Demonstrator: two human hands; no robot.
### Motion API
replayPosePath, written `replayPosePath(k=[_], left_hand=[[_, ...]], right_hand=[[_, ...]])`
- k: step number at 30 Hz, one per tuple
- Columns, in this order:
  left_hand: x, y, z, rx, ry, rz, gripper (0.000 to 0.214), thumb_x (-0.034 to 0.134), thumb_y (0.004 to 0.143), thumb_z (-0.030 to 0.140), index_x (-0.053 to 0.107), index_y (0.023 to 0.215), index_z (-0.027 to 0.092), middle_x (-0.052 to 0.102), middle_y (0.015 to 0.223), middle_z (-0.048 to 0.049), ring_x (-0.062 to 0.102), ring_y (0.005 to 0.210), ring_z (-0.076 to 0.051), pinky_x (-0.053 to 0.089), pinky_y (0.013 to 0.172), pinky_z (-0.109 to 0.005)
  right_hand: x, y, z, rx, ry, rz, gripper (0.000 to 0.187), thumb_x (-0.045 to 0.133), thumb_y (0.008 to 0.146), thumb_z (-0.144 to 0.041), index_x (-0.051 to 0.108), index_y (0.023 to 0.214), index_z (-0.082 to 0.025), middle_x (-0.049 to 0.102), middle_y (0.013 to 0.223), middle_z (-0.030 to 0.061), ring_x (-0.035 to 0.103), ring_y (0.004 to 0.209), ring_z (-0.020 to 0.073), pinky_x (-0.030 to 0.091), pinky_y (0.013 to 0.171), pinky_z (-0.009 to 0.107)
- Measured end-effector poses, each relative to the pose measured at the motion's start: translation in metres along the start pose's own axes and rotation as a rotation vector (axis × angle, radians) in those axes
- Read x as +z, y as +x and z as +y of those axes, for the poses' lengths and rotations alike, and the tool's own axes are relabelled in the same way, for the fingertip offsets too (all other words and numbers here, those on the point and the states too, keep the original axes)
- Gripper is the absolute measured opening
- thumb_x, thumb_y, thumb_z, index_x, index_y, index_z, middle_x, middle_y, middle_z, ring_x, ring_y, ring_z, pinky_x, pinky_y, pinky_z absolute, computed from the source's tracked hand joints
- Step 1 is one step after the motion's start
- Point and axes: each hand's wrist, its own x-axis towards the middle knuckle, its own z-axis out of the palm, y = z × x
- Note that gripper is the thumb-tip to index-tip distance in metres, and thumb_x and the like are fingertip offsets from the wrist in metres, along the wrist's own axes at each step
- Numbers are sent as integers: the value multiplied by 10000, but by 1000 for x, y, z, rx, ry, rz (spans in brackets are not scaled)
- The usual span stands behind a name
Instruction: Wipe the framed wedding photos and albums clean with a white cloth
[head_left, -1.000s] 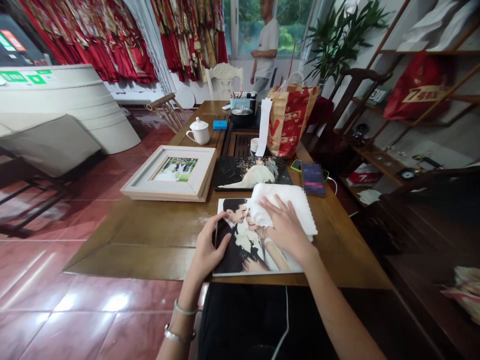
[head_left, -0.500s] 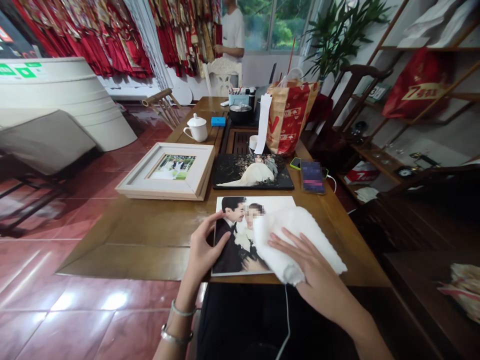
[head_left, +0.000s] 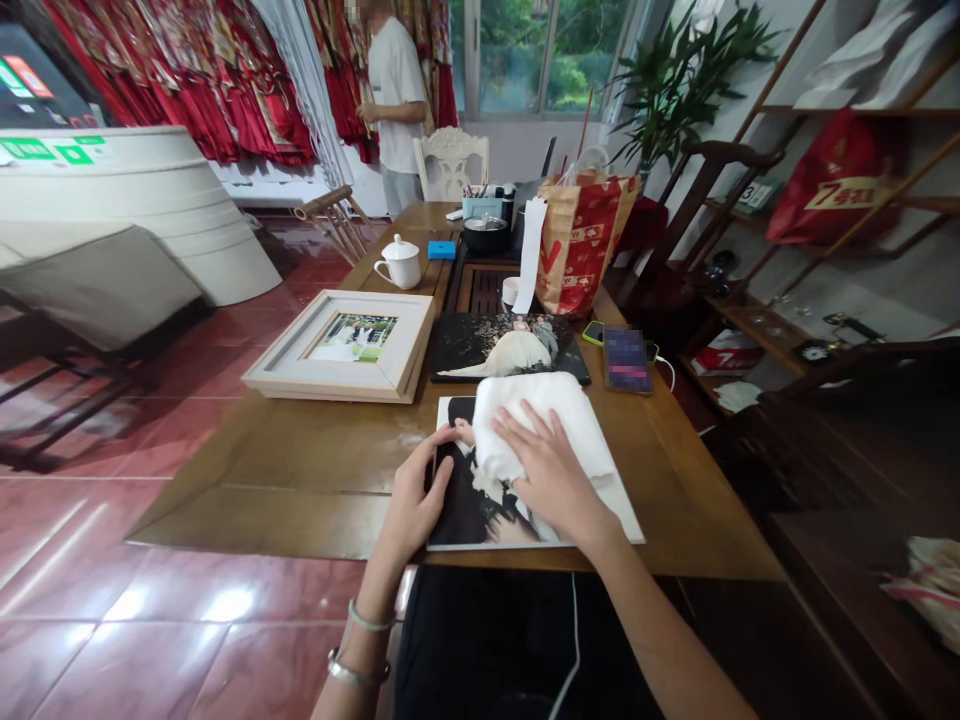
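A large unframed wedding photo (head_left: 480,515) lies flat at the near edge of the wooden table (head_left: 300,470). My left hand (head_left: 416,500) rests on the photo's left edge, fingers curled over it and holding it steady. My right hand (head_left: 551,475) lies flat with fingers spread, pressing a folded white cloth (head_left: 536,415) onto the upper middle of the photo. The cloth hides most of the picture's upper half.
A white-framed photo (head_left: 346,343) and a dark photo panel (head_left: 506,345) lie further back, with a phone (head_left: 626,360) to the right. A teacup (head_left: 400,263), tea tray and red paper bag (head_left: 581,240) stand beyond. A person stands at the far end by a white chair.
My right hand has swept the cloth from the photo's lower right up to its upper middle. The left hand has stayed on the left edge. The person behind has walked left.
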Motion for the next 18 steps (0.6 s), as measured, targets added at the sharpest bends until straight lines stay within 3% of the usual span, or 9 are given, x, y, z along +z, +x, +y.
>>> replayPosePath(k=[4,8,10,13,18], left_hand=[[0,0,2,-18,-19,28,368,336,985,326,573,1222,174,630,1276,-95,569,1209,-219,409,1057,-369],[1,0,0,5,23,6,345,466,940,307,543,1258,196,617,1292,-95,558,1225,-234,422,1046,-381],[2,0,-1,32,59,-15,362,536,902,277,542,1258,213,588,1332,-95,522,1268,-245,411,1061,-402],[2,0,-2,57,103,-21,362,567,879,248,557,1240,227,571,1354,-90,500,1293,-250,403,1074,-422],[2,1,-2,84,127,-2,355,575,877,253,563,1232,231,582,1344,-96,524,1272,-250,420,1064,-434]], right_hand=[[0,-40,-20,-203,65,-109,886,436,604,-22,356,1468,-202,279,1571,-23,86,1476,226,26,1201,521],[-14,-78,-10,-288,209,-245,911,413,578,-19,389,1440,-312,342,1534,-97,143,1468,168,66,1210,494],[-21,-88,5,-235,258,-263,918,395,572,-7,411,1418,-362,398,1500,-115,202,1454,154,95,1208,492],[-25,-86,30,-105,260,-170,917,386,583,-1,404,1423,-367,409,1496,-98,218,1451,168,108,1204,510],[-20,-51,44,57,215,-8,788,417,662,-45,453,1404,-307,424,1498,-40,198,1458,206,106,1199,523]])
